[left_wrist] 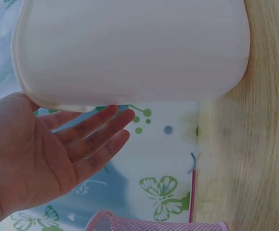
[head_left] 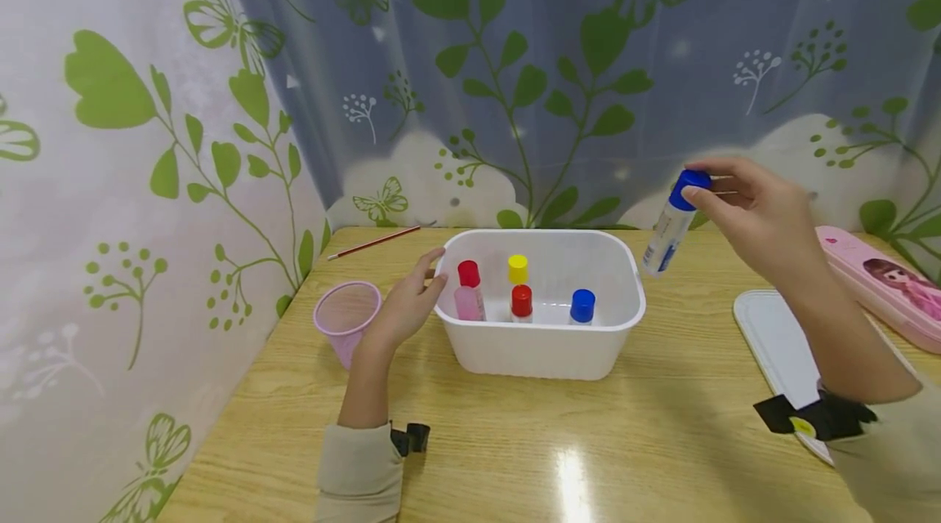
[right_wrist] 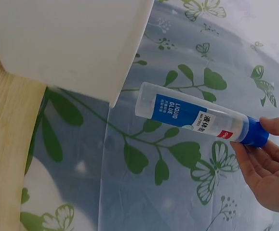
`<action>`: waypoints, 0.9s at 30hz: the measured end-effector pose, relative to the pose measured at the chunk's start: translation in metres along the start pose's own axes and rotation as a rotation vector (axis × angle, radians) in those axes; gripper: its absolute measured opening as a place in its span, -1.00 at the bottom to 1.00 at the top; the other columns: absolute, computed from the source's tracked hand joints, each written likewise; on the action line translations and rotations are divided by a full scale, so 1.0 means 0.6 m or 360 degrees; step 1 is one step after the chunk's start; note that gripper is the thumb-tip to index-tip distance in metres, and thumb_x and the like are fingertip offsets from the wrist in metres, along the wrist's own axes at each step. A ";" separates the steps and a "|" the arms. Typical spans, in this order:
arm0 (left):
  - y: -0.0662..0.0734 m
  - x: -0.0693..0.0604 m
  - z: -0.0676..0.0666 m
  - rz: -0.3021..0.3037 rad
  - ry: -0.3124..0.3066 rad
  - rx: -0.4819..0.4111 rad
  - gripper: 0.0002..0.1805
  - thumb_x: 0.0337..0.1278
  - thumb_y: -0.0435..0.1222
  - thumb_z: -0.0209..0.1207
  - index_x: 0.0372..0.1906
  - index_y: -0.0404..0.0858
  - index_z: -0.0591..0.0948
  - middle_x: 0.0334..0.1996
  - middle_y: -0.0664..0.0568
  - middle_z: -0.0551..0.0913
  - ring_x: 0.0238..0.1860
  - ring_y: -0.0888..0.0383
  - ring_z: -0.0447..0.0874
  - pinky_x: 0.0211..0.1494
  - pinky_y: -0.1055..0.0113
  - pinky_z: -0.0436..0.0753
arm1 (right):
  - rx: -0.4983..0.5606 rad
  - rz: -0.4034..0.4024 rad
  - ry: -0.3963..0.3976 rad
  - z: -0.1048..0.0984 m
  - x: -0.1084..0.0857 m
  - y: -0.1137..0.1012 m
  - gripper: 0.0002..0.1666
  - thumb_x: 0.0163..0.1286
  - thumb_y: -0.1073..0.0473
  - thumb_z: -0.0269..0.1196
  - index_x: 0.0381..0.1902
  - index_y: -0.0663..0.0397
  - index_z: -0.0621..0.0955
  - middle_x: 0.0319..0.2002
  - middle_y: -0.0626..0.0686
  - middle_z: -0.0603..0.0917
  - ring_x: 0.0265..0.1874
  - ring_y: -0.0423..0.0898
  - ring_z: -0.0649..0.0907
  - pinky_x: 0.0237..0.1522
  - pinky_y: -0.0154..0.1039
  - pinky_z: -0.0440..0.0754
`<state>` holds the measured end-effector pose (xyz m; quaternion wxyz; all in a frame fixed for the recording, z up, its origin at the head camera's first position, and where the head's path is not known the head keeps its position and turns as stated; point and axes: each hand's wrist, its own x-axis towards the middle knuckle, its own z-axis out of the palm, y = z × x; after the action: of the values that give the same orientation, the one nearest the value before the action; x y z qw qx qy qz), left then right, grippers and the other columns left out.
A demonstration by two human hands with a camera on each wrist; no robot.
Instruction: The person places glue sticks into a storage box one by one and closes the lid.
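A clear liquid glue bottle with a blue cap hangs from my right hand, whose thumb and fingers pinch the cap. It is tilted in the air, to the right of a white plastic bin. Inside the bin stand several capped bottles: a red-capped one, another red-capped one, a yellow-capped one, a blue-capped one and a pink item. My left hand touches the bin's left rim, its fingers extended along the outside.
Left of the bin, a pink mesh cup stands beside my left forearm. A thin red paintbrush lies at the back left. On the right are a white tray-like board and a pink pencil case. Patterned curtain borders the wooden table.
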<state>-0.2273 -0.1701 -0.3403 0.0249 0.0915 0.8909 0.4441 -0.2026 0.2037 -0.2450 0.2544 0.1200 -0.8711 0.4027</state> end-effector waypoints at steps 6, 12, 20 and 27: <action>0.001 0.000 -0.001 -0.0016 0.0006 0.0014 -0.46 0.38 -0.09 -0.14 0.40 -0.01 0.12 0.22 -0.20 0.33 0.17 -0.12 0.35 0.14 -0.06 0.35 | 0.0071 -0.0060 -0.0012 0.028 0.016 -0.024 -0.59 0.30 0.07 0.20 0.07 0.09 0.56 -0.17 0.20 0.62 -0.38 -0.47 0.53 -0.48 -0.53 0.45; -0.001 0.003 0.001 -0.0005 0.0017 0.0046 -0.46 0.37 -0.08 -0.13 0.39 -0.02 0.13 0.21 -0.21 0.35 0.16 -0.14 0.35 0.14 -0.06 0.34 | 0.0100 -0.0140 -0.0054 0.063 0.025 -0.037 -0.62 0.31 0.08 0.20 0.04 0.12 0.56 -0.19 0.19 0.63 -0.30 -0.12 0.62 -0.44 -0.54 0.48; -0.002 0.004 -0.001 -0.0015 0.0022 0.0048 -0.46 0.37 -0.07 -0.13 0.39 0.00 0.14 0.21 -0.19 0.35 0.16 -0.14 0.35 0.15 -0.06 0.34 | 0.0170 -0.0185 -0.0149 0.123 0.033 -0.030 -0.63 0.28 0.14 0.23 0.00 0.19 0.56 -0.22 0.18 0.64 -0.30 0.04 0.64 -0.35 -0.53 0.50; -0.002 0.000 0.000 -0.0006 0.0027 0.0039 -0.46 0.37 -0.05 -0.14 0.39 0.03 0.14 0.21 -0.17 0.34 0.16 -0.12 0.35 0.12 -0.05 0.37 | 0.0186 -0.0220 -0.0228 0.166 0.027 -0.009 -0.66 0.25 0.22 0.25 -0.05 0.28 0.56 -0.28 0.18 0.64 -0.36 0.02 0.65 -0.33 -0.42 0.58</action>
<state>-0.2278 -0.1710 -0.3414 0.0172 0.0864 0.8967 0.4339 -0.2489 0.1242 -0.2873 0.2114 0.2230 -0.8516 0.4246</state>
